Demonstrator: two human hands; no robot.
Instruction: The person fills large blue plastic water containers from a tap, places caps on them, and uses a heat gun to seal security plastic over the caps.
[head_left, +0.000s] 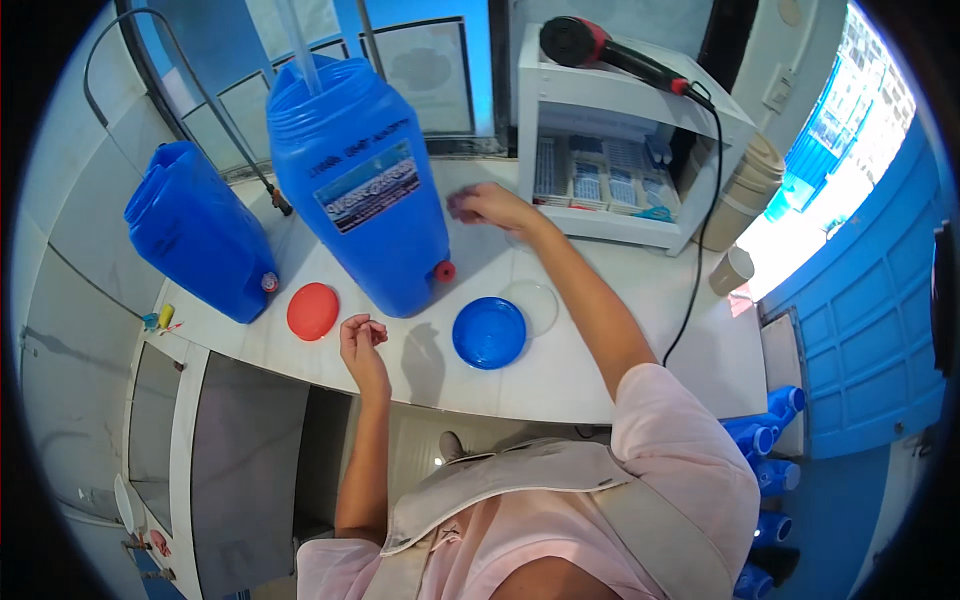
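A tall blue jug [370, 255] stands upright with its mouth uncapped and a clear tube in it. My right hand [488, 207] is right of its upper body, fingertips blurred. My left hand [364, 338] is before the jug's base, fingers curled; anything they hold is too small to make out. A red lid [312, 310] lies left of that hand, a blue lid [489, 332] to its right, beside a clear ring [545, 300]. A second blue jug [195, 240] stands at the left.
A white shelf unit [540, 80] with a hair-dryer-like tool [600, 50] on top stands back right, its black cord crossing the counter [700, 390] near a cup [730, 272]. A bent metal pipe is back left. More blue containers are below at right, by a blue door.
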